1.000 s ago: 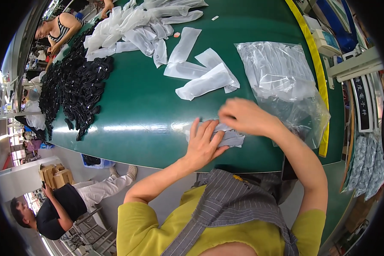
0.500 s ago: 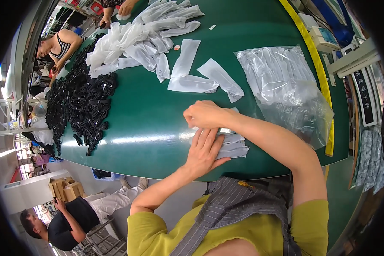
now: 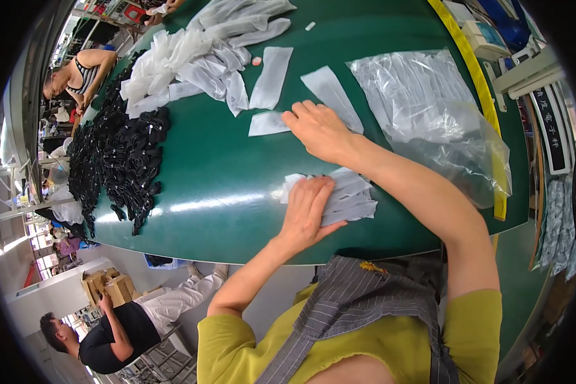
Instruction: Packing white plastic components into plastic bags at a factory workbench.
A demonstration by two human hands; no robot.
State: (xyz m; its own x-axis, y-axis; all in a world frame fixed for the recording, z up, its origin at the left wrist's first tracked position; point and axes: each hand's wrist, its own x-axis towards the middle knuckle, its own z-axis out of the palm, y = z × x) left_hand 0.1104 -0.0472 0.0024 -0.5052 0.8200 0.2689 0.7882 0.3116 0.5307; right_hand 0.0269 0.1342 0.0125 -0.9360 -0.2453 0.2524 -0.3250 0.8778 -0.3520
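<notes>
My left hand [image 3: 308,208] lies flat, fingers stretched out, on a small stack of narrow frosted plastic bags [image 3: 355,201] near the table's front edge. Farther off, my right hand [image 3: 323,132] has its fingers curled over the right end of a loose frosted bag [image 3: 267,124]. The thumb is hidden under that hand. Two more narrow bags, one upright [image 3: 271,78] and one slanting [image 3: 335,96], lie just beyond it. To the right rests a large clear bag [image 3: 422,121] packed with similar pale bags.
A heap of frosted bags [image 3: 192,61] spreads across the far left of the green table [image 3: 224,166]. Beside it lies a pile of black coiled cables [image 3: 134,160]. A yellow strip [image 3: 472,83] runs along the right edge. Other people are at the far left and lower left.
My right hand has moved away from the stack and my left hand, over to the loose bag farther out. My left hand stays on the stack.
</notes>
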